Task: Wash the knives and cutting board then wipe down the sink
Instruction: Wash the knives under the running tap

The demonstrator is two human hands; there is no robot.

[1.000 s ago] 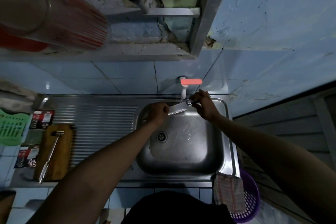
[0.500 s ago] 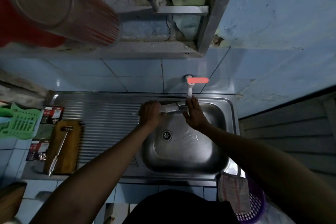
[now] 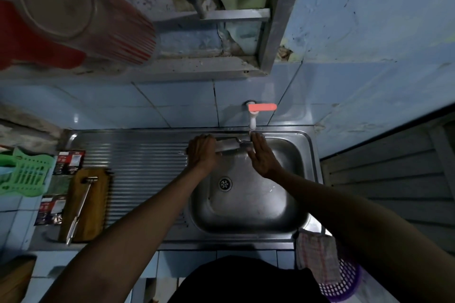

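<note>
A second ago the right hand (image 3: 262,155) pinched the small steel knife (image 3: 227,145) by its handle end, blade pointing left toward the other hand. Now its fingers lie straight and flat against that end of the knife, right under the white tap with the orange-red lever (image 3: 253,115). The left hand (image 3: 202,152) has slid from the basin's middle out to its left rim and grips the blade end, so the knife lies level across the back of the stainless steel sink (image 3: 246,204).
</note>
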